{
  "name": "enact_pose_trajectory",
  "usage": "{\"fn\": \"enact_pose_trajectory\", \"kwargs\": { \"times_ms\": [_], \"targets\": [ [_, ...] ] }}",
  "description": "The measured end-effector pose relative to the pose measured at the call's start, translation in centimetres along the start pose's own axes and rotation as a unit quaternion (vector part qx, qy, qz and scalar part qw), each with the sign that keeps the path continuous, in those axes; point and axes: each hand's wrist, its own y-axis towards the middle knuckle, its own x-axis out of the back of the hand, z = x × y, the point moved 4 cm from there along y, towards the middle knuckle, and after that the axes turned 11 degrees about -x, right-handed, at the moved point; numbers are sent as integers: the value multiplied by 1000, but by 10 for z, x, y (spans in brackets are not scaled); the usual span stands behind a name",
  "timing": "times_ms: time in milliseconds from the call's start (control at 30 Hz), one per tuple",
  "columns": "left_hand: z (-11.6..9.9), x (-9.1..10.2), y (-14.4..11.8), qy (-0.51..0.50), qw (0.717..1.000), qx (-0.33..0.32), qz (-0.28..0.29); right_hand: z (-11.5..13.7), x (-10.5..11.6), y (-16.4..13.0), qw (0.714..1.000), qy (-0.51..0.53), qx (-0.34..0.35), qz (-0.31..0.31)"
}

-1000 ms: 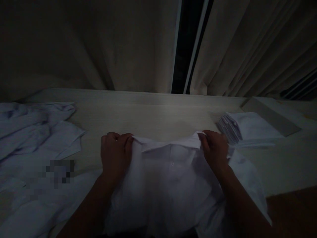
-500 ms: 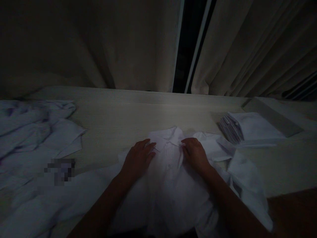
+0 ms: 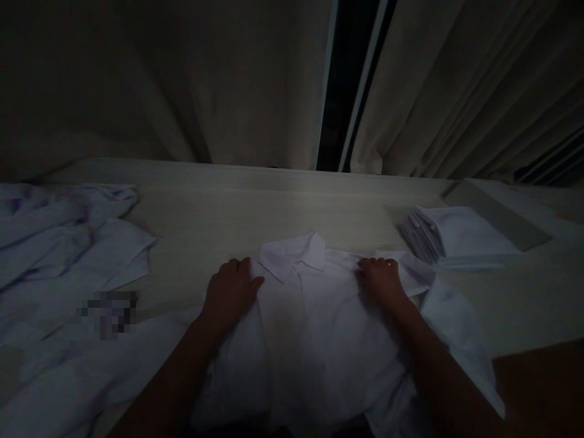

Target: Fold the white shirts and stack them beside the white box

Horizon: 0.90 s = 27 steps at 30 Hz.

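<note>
My left hand (image 3: 230, 293) is down on the left shoulder of the white collared shirt (image 3: 314, 328), fingers curled loosely over the cloth at the shoulder edge, pressing rather than pinching as far as I can tell in this dim light; my right hand (image 3: 382, 281) sits on the right shoulder the same way, fingertips bent onto the fabric, nothing lifted off the surface. The shirt lies front-up on the pale wooden table (image 3: 274, 207), right in front of me, its collar (image 3: 292, 254) pointing away from me and lying between my two hands, the lower part running off the near edge. One sleeve (image 3: 456, 328) trails off to my right. Just beyond it sits a stack of folded white shirts (image 3: 456, 238), close to the sleeve but apart from my hand. Over on my left a heap of crumpled white garments (image 3: 64, 243) spreads across the table, and beige curtains (image 3: 182, 85) hang behind it all
</note>
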Motion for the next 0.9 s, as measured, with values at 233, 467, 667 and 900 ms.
{"fn": "enact_pose_trajectory", "kwargs": {
  "times_ms": [233, 467, 667, 900],
  "targets": [
    [-20, 9, 4, -169, 981, -68, -70, -24, 25, -52, 989, -47, 38, 131],
    [-39, 36, -12, -361, 916, -62, -161, -5, 27, -18, 963, 259, 15, -72],
    [-42, 49, -12, -587, 792, 41, -162, 25, -16, 12, 895, 443, 36, 41],
    [-31, 48, -10, -703, 698, 93, -101, 47, -2, -1, 920, 380, 87, 48]
  ]
}}
